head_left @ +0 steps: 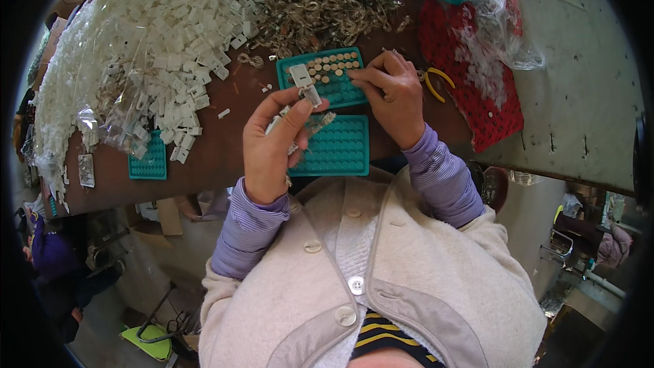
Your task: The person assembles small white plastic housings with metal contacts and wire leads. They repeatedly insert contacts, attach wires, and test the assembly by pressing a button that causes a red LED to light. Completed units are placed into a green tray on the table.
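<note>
Your left hand [276, 143], at the lower left of the teal disc tray [340, 95], is curled around white plastic pieces [300, 75]. Your right hand [394, 88] bends over that tray's right edge, fingertips nearly together; whether they grip one of its tan discs [325, 68], I can't tell. You seem to be picking discs, which calls for a light pinch next.

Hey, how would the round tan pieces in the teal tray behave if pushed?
The pieces look small, so probably light. Pockets in the tray would likely stop them sliding far; loose, their round edges might let them roll.
</note>
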`<action>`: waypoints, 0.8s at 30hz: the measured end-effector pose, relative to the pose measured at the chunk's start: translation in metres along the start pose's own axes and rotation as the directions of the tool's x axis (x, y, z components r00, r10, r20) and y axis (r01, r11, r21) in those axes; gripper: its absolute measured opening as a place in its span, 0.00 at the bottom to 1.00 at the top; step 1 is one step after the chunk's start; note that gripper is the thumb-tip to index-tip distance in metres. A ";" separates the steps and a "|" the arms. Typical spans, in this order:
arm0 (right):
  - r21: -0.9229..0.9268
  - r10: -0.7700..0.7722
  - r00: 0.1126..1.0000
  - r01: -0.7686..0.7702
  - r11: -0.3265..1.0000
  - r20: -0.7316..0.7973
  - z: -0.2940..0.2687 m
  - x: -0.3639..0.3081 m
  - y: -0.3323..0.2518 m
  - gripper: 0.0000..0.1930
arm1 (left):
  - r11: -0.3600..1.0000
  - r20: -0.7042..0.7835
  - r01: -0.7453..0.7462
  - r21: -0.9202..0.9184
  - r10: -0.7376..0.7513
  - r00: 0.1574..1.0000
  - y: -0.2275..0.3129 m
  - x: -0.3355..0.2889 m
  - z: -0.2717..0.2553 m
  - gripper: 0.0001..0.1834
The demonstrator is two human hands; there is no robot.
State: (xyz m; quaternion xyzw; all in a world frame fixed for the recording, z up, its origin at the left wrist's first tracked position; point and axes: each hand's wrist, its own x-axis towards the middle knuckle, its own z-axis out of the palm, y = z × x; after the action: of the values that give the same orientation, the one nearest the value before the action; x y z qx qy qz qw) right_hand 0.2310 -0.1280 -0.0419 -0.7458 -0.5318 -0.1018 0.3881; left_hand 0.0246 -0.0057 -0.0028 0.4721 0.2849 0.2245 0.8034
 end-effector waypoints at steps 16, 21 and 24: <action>0.205 -0.147 0.976 0.179 0.962 -0.158 -0.036 -0.011 -0.051 0.09 | 0.979 0.061 -0.058 0.195 0.047 0.997 -0.012 -0.020 0.033 0.18; 0.268 -0.131 0.975 0.177 0.947 -0.181 -0.047 -0.021 -0.050 0.10 | 0.943 0.093 -0.119 0.311 0.094 0.991 -0.019 -0.022 0.043 0.19; 0.308 -0.112 0.972 0.174 0.935 -0.208 -0.044 -0.025 -0.053 0.09 | 0.948 0.113 -0.037 0.317 0.001 0.994 -0.018 -0.023 0.039 0.19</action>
State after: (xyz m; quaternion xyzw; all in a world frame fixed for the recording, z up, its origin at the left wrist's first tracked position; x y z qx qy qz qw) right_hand 0.1864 -0.1687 -0.0013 -0.6181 -0.5555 -0.1108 0.5451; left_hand 0.0355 -0.0522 0.0021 0.6101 0.2678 0.1567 0.7291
